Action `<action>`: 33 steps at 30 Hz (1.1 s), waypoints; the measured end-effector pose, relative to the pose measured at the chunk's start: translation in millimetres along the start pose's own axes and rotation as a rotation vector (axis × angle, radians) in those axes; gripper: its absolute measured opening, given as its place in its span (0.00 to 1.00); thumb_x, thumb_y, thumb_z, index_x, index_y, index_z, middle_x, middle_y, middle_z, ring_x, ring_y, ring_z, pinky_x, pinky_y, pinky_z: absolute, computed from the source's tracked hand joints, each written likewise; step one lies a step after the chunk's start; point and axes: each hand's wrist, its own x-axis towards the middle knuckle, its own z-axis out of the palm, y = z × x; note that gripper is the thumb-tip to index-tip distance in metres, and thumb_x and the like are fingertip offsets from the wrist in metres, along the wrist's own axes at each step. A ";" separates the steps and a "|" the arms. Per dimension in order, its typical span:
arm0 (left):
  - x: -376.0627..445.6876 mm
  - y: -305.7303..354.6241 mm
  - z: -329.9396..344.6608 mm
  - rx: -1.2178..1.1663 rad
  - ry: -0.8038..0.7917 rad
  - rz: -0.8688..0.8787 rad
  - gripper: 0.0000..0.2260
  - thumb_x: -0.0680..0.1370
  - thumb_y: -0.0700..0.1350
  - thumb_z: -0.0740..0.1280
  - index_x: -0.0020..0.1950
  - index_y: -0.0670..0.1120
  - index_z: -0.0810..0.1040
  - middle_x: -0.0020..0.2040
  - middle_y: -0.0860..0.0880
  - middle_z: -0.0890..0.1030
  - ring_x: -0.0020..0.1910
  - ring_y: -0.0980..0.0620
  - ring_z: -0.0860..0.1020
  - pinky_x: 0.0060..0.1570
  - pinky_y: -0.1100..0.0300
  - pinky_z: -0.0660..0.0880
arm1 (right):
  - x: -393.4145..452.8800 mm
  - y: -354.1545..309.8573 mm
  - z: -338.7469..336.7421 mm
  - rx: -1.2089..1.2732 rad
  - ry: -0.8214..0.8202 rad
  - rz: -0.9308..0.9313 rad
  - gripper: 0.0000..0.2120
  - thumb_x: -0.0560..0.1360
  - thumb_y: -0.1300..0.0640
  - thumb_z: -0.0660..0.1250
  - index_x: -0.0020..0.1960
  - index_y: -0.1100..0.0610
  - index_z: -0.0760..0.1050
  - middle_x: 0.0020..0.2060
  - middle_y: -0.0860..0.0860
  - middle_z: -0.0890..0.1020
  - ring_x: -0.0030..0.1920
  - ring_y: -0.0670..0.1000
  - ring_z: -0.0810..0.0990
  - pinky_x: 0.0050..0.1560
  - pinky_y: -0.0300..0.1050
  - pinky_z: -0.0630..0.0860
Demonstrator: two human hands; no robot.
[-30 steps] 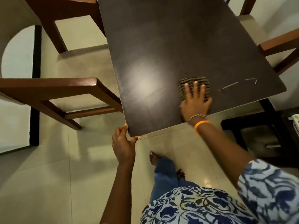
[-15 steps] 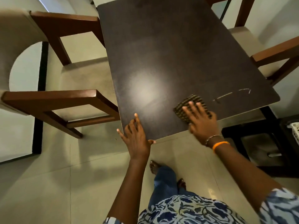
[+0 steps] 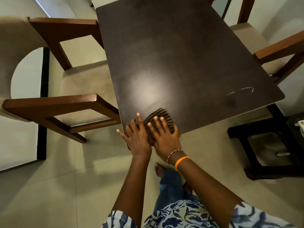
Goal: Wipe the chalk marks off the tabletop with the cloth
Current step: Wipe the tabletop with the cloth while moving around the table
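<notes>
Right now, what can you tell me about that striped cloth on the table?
The cloth is a small piece with dark and tan stripes that looks ribbed or woven. It lies flat on the dark tabletop at the near edge, close to the near left corner. The right hand presses on it with fingers spread straight and covers much of it, so its full outline is hidden. The left hand rests flat beside it, at the cloth's left edge. The chalk marks lie apart from it, far to the right.

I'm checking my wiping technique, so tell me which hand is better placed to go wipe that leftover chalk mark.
Probably the right hand. It already presses the striped cloth flat and sits nearer the chalk mark by the far right corner. The left hand rests at the table's near corner.
</notes>
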 end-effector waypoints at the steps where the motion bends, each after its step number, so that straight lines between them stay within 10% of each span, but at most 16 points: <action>1: 0.1 0.3 0.0 0.010 0.001 0.001 0.51 0.71 0.54 0.72 0.76 0.48 0.34 0.76 0.41 0.50 0.75 0.39 0.50 0.69 0.32 0.39 | -0.5 2.2 0.3 -0.018 -0.022 -0.096 0.33 0.76 0.50 0.56 0.76 0.46 0.43 0.77 0.50 0.43 0.77 0.53 0.41 0.70 0.63 0.49; 5: 3.2 1.1 -2.1 0.019 -0.041 -0.008 0.58 0.65 0.58 0.75 0.75 0.46 0.33 0.76 0.42 0.49 0.75 0.38 0.49 0.67 0.34 0.36 | -6.8 73.9 -16.8 -0.107 0.069 -0.140 0.32 0.73 0.52 0.53 0.76 0.44 0.50 0.77 0.48 0.51 0.77 0.51 0.50 0.66 0.57 0.57; 11: 6.6 -1.0 -1.4 0.006 -0.081 -0.034 0.59 0.64 0.60 0.74 0.75 0.45 0.32 0.76 0.41 0.47 0.76 0.37 0.45 0.67 0.33 0.35 | -22.5 198.2 -50.8 -0.030 0.184 0.421 0.30 0.75 0.54 0.55 0.76 0.47 0.53 0.77 0.51 0.53 0.77 0.53 0.52 0.66 0.66 0.57; 15: 7.5 0.2 -1.6 0.005 -0.096 -0.046 0.60 0.64 0.60 0.75 0.74 0.45 0.31 0.77 0.41 0.45 0.76 0.36 0.43 0.66 0.33 0.34 | -0.7 151.2 -45.2 0.108 0.255 0.700 0.33 0.75 0.56 0.61 0.76 0.51 0.52 0.77 0.54 0.50 0.77 0.57 0.48 0.67 0.71 0.52; 21: 2.0 0.5 1.9 0.029 -0.064 -0.041 0.52 0.72 0.54 0.70 0.74 0.44 0.30 0.77 0.41 0.45 0.76 0.37 0.43 0.65 0.34 0.33 | 18.3 -1.0 -2.9 0.017 0.065 0.024 0.30 0.78 0.50 0.54 0.77 0.47 0.46 0.78 0.52 0.46 0.77 0.54 0.45 0.69 0.64 0.50; 25: 3.6 1.9 -0.6 0.055 -0.079 -0.049 0.58 0.67 0.57 0.73 0.73 0.42 0.28 0.77 0.41 0.44 0.76 0.38 0.43 0.64 0.36 0.31 | 32.4 31.3 -14.5 -0.054 0.046 -0.249 0.28 0.77 0.52 0.54 0.76 0.43 0.51 0.77 0.47 0.50 0.77 0.50 0.49 0.65 0.56 0.57; 33: 8.8 0.1 -0.3 0.062 -0.079 -0.046 0.62 0.63 0.62 0.73 0.72 0.42 0.27 0.77 0.41 0.43 0.76 0.37 0.41 0.67 0.34 0.35 | 49.6 204.6 -74.1 0.059 0.198 0.485 0.28 0.78 0.55 0.57 0.75 0.46 0.55 0.77 0.49 0.53 0.76 0.53 0.52 0.66 0.68 0.56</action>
